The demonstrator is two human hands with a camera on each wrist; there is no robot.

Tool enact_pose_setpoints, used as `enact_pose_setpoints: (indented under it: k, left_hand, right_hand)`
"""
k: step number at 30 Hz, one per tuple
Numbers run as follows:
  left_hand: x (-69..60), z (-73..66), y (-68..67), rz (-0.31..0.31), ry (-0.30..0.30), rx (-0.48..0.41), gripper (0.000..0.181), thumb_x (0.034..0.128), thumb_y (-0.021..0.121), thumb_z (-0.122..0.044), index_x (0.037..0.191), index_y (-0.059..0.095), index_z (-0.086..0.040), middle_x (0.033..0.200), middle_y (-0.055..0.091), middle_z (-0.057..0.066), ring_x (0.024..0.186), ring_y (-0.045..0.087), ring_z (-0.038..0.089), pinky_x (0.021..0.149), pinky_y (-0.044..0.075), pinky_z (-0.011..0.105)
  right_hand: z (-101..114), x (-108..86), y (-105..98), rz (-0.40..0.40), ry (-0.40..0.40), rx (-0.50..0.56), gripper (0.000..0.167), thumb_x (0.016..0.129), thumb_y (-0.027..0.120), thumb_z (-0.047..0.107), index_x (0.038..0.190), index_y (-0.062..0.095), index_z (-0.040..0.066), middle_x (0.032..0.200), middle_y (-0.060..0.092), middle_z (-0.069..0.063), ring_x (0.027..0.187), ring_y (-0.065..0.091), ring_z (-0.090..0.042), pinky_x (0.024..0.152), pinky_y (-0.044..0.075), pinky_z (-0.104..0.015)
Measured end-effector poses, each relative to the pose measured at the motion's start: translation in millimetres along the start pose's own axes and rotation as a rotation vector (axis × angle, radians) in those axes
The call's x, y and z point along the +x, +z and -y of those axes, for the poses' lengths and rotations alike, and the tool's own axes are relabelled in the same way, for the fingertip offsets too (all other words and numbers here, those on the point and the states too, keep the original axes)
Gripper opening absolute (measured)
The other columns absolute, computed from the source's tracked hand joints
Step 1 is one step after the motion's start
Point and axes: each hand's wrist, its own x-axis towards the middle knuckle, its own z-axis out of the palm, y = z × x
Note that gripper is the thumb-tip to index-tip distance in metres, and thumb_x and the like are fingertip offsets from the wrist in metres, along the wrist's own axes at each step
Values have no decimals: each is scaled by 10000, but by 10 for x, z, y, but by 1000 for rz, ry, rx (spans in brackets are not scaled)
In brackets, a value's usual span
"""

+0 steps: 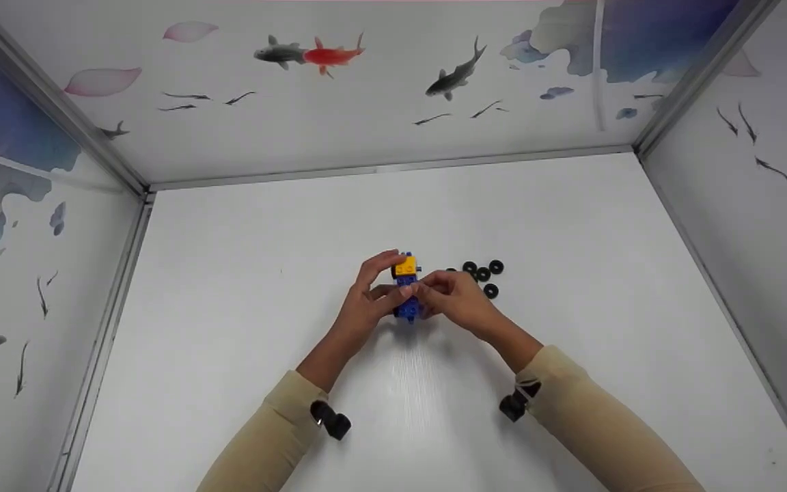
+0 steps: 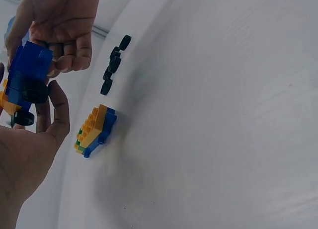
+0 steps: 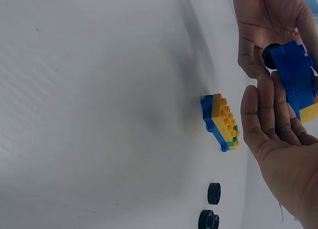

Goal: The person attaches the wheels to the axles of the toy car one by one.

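Observation:
A toy car of blue and yellow building blocks [image 1: 406,265] is held up between both hands over the white table. My left hand [image 1: 361,311] grips it from the left, thumb on top and fingers along its side. Black wheels [image 2: 35,91] sit on the side toward the left hand. My right hand [image 1: 460,301] holds the car's right side with bent fingers and thumb; whether a small part is between them is hidden. A bare blue peg sticks out on that side near the yellow block. In the right wrist view, the right fingers [image 3: 268,107] lie along the blue blocks.
Several loose black wheels [image 1: 496,267] lie on the table just beyond the right hand. A second block build [image 2: 95,129], yellow and green over blue, stands on the table below the hands. Printed wall panels [image 1: 380,123] enclose the table at the back and sides.

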Motion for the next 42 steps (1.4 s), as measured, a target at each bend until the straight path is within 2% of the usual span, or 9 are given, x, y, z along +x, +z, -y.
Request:
enact_pose_setpoints:
  k: [4,8,13,16,22,32,38,42]
  left_hand:
    - [-15,-8,-12,37,0,15,603,1056,779,-313,1605,531,-339,1777,311,-57,1338,660,382,1096,613,447]
    - [-29,9,-35,55,-46,-11,624,1037,804,-322,1598,536,-378,1775,301,-60,1340,683,367,1070,625,433]
    - [-30,10,-50,63,-67,-20,624,1027,818,-330,1593,560,-375,1698,397,75,1358,686,352,1089,618,420]
    - [-28,16,-56,70,-67,-15,622,1042,799,-322,1609,549,-376,1626,481,137,1354,684,352,1096,615,426]
    - [-38,15,-59,82,-65,8,651,1081,746,-299,1670,486,-397,1541,573,173,1313,675,317,1098,608,403]
    - [-50,-20,-81,130,-77,9,678,1083,738,-326,1678,442,-460,1571,536,154,1331,679,339,1111,615,466]
    - [-31,-1,-99,98,-102,-44,637,1079,748,-298,1641,467,-405,1565,525,193,1353,671,359,1118,609,486]
    - [-34,-1,-111,68,-112,-58,640,1079,750,-272,1642,465,-376,1552,526,205,1351,666,349,1105,619,474]
  right_hand:
    - [-11,0,0,-12,8,-2,378,1105,701,339,1229,750,-15,1033,827,-99,856,785,-197,901,692,-457]
    - [-12,-5,5,-21,25,-12,391,1099,709,372,1226,760,6,1033,830,-93,873,791,-203,937,678,-530]
    - [-13,-3,14,-31,25,-17,388,1098,711,367,1235,761,7,1066,835,-122,899,802,-211,959,664,-578]
    - [-15,-2,17,-40,26,-30,397,1096,713,377,1239,760,9,1067,835,-120,901,802,-202,955,667,-569]
    - [-6,-5,27,-48,17,-36,381,1098,713,353,1229,762,-2,1060,836,-134,885,806,-209,944,671,-568]
    - [-63,14,19,-42,10,-118,414,1087,717,417,1248,772,40,1101,834,-122,919,800,-198,941,670,-565]
    - [-86,18,-11,-51,-24,-170,452,1095,690,464,1291,779,67,1135,826,-111,978,786,-214,934,670,-556]
    - [-106,20,-54,-70,-57,-199,486,1121,650,439,1325,758,12,1135,818,-143,1018,789,-276,915,676,-532]
